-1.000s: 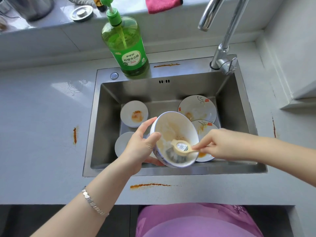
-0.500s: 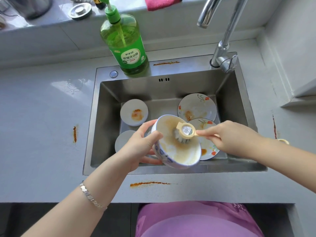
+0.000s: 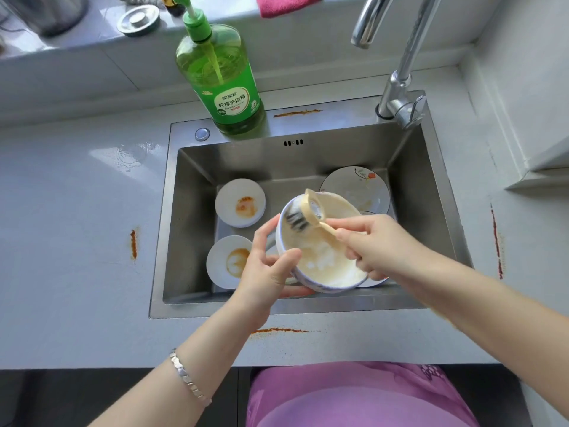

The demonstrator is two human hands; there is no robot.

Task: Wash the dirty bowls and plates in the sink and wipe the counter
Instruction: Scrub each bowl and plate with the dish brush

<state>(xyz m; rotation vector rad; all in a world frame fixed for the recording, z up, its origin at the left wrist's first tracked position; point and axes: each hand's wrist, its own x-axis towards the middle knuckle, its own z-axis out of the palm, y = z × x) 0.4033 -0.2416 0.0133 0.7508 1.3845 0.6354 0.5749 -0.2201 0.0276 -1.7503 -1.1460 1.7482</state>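
Left hand's (image 3: pixel 268 266) grip holds the bowl (image 3: pixel 323 269), right hand's (image 3: pixel 378 245) the brush (image 3: pixel 308 214); bowl soapy, plates (image 3: pixel 240 201) dirty, desk (image 3: pixel 77 241) stains (image 3: pixel 133 244) unwiped.

"柠檬洗洁精" on the green detergent bottle (image 3: pixel 220 84)

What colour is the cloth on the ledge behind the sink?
The cloth is pink, seen at the top edge of the head view.

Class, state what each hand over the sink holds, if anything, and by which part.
The left hand holds the bowl by its left side, thumb on the rim, a finger beneath. The right hand pinches the dish brush by its thin handle.
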